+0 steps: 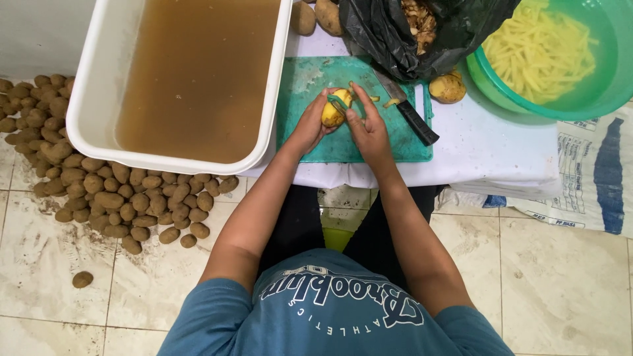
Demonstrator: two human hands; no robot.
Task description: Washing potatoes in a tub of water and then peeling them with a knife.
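Overhead view of a person seated at a white counter (488, 148), hands working above a green cutting board.

Far left, on the tiled floor (567, 283): a large heap of unpeeled potatoes (99, 184), with one stray potato (82, 279) lying apart, nearer the person. Above the heap, a white rectangular tub (82, 99) filled with cloudy brown water overhangs the counter's left edge.

Centre: the teal cutting board (310, 86) lies on the counter just right of the tub. The left hand (310, 125) is closed around a partly peeled yellow potato (331, 115), holding it over the middle of the board. The right hand (368, 128) grips a green peeler (339, 102), pressed against the top of that potato; thumb and fingers are wrapped about the tool's handle. A few peel scraps (391, 102) rest on the board just right of the hands.

Right of the hands: a black-handled knife (409, 109) lies diagonally across the board's right edge, blade pointing far-left. Beyond it, a black plastic bag (395, 39) holds peelings. Two unpeeled potatoes (316, 16) sit at the far edge, between tub and bag. A peeled potato (448, 87) rests on the counter beside the bag.

Far right: a green basin (606, 92) holds cut potato strips (541, 49) in water. Below it, a printed white sack (593, 171) lies at the counter's right side.
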